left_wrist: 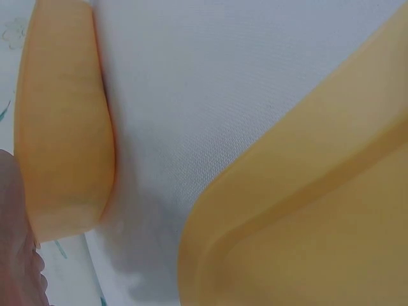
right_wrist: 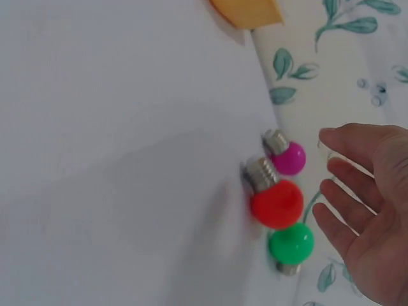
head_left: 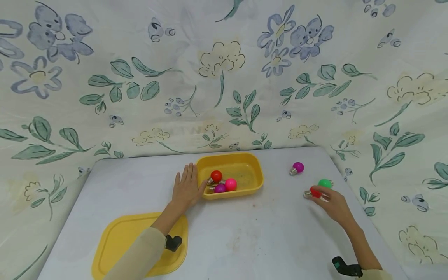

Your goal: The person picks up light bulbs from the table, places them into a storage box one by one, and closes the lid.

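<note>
My left hand [head_left: 185,188] rests against the left end of a yellow tray [head_left: 259,177], its fingers extended and its thumb at the rim. In the left wrist view, part of that hand [left_wrist: 18,236] shows beside the tray wall [left_wrist: 67,121]. Inside the tray lie a red bulb [head_left: 216,176], a pink bulb [head_left: 231,184] and a purple bulb [head_left: 220,188]. At the right, my right hand [head_left: 332,202] reaches over another red bulb [head_left: 315,192]. The right wrist view shows this hand [right_wrist: 376,210] with fingers spread, apart from the red bulb [right_wrist: 278,204].
A green bulb [head_left: 325,183] lies just behind the red one, and a magenta bulb [head_left: 298,167] farther back. A flat yellow lid [head_left: 122,237] lies at the table's front left, under my left forearm. Floral cloth [head_left: 224,116] hangs behind the white table [head_left: 245,241].
</note>
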Demonstrator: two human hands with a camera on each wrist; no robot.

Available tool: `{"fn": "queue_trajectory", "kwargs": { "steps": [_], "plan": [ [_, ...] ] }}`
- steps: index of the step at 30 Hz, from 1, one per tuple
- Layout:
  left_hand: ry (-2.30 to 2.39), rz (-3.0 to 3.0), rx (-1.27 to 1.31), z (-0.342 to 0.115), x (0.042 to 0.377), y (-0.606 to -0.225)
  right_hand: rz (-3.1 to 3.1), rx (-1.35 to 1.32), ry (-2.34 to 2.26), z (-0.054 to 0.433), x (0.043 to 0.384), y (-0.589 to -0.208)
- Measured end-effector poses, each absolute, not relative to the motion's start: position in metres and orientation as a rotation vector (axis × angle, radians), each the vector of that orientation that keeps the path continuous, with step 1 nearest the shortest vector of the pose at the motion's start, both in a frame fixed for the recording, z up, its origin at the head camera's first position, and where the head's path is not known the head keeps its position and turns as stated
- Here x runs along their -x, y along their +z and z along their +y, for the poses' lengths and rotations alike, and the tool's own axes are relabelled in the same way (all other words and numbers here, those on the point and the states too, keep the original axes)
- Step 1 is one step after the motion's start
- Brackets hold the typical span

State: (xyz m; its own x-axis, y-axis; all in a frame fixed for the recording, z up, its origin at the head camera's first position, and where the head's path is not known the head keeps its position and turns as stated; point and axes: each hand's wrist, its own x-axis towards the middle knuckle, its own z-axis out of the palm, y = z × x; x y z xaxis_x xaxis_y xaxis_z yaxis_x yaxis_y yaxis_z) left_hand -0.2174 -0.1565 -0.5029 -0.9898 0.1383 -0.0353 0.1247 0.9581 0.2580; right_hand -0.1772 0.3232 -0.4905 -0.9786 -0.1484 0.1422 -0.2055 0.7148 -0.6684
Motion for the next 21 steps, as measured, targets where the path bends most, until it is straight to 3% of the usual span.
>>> {"fn": "queue_trajectory", "kwargs": {
  "steps": [11, 21],
  "plan": [
    [0.438, 3.047, -0.197, -0.157, 0.217, -0.504, -2.910, -0.110, 1.115, 0.340, 0.179, -0.498],
    [0.435, 3.054, -0.205, -0.157, 0.218, -0.503, -2.926, -0.104, 1.081, 0.344, 0.193, -0.505]
  ]
}}
